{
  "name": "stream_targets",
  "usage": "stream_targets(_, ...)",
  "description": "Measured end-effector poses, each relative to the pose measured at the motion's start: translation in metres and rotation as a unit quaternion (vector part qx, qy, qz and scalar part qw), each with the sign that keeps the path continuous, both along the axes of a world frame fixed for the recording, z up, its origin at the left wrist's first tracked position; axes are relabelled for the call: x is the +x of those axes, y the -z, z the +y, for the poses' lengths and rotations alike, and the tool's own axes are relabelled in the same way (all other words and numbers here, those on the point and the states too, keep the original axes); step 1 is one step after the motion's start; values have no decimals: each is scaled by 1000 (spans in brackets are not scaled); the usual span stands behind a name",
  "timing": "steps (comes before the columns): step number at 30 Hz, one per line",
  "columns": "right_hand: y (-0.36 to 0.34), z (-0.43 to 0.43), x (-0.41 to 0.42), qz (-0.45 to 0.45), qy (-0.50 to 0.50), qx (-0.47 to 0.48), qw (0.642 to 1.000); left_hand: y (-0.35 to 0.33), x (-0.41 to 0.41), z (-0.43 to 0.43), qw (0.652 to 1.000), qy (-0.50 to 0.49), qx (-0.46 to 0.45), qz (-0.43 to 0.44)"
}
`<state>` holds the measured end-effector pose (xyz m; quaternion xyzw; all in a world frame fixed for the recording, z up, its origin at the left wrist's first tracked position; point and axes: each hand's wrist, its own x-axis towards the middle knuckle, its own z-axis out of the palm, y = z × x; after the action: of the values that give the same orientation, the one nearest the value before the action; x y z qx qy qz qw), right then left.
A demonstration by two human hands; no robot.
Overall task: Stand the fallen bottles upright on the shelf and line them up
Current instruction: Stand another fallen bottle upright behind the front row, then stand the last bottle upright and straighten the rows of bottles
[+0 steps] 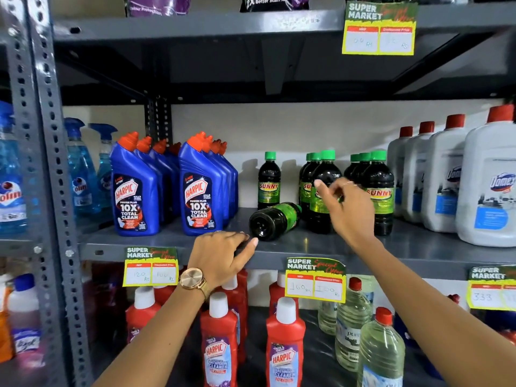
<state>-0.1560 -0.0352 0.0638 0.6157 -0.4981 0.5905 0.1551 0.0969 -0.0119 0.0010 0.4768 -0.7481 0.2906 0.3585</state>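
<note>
A dark Sunny bottle [275, 220] with a green label lies on its side on the grey shelf [307, 244], its base toward me. One Sunny bottle [268, 181] stands alone behind it. Two rows of upright Sunny bottles stand to the right, fronted by one bottle [324, 169] and another [379, 191]. My left hand [223, 254] rests at the shelf's front edge, fingertips just short of the fallen bottle's base, holding nothing. My right hand [346, 208] hovers in front of the nearer upright row, fingers loosely curled and apart, empty.
Blue Harpic bottles [134, 191] stand in two rows at the left, white Domex jugs [485, 185] at the right. Price tags [315, 280] hang from the shelf edge. Red Harpic bottles [284, 342] and clear bottles [379, 350] fill the shelf below. A steel upright [53, 191] stands far left.
</note>
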Motion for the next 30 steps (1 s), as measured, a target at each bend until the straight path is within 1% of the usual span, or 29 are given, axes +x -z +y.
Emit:
stream_targets(2,-5,5,17,65,-20,106,992,-1,3,0,1000,20,3,1)
stream_targets(3,-9,3,26,81,-30,177,980,1,3,1,1000,21,4,4)
stream_targets(4,-14,0,35,70,-41,262,962,4,2,2,1000,16,4,5)
stream_targets(5,-18,-6,44,38,-50,359,931,6,1,2,1000,9,4,5)
stream_targets(6,-22,-11,51,0,-57,458,887,7,0,2,1000,1,8,6)
stream_targets(7,-25,-14,57,-28,-64,536,841,7,-1,3,1000,-6,13,6)
stream_targets(8,-27,-19,60,-37,-69,579,811,7,-1,3,1000,-10,18,7)
stream_targets(9,-28,-26,63,-33,-66,594,801,7,-1,4,1000,-12,21,7)
stream_targets(11,-27,-39,68,-34,-53,575,816,7,0,3,1000,-13,26,2)
stream_targets(12,-25,-44,70,-60,-66,562,823,7,0,3,1000,-13,26,0)
stream_targets(14,-19,-49,75,-125,-101,551,818,8,0,3,999,-17,29,0)
stream_targets(17,-8,-56,76,-165,-103,523,830,8,-1,2,999,-11,29,7)
stream_targets(19,-2,-50,74,-208,-129,481,842,9,-1,2,1000,-6,18,9)
stream_targets(21,4,-46,71,-245,-167,405,865,9,-1,2,1000,2,10,15)
stream_targets(22,5,-43,70,-246,-175,359,883,10,-1,1,1000,4,4,16)
stream_targets(23,6,-42,71,-228,-171,316,905,11,-1,0,1000,3,-5,18)
stream_targets(25,5,-39,74,-171,-159,251,940,12,-2,-1,999,-1,-22,23)
stream_targets(28,5,-42,81,-94,-138,223,960,13,-2,-5,999,-3,-38,24)
stream_targets(30,7,-46,84,-88,-129,232,960,14,-2,-6,999,-3,-44,27)
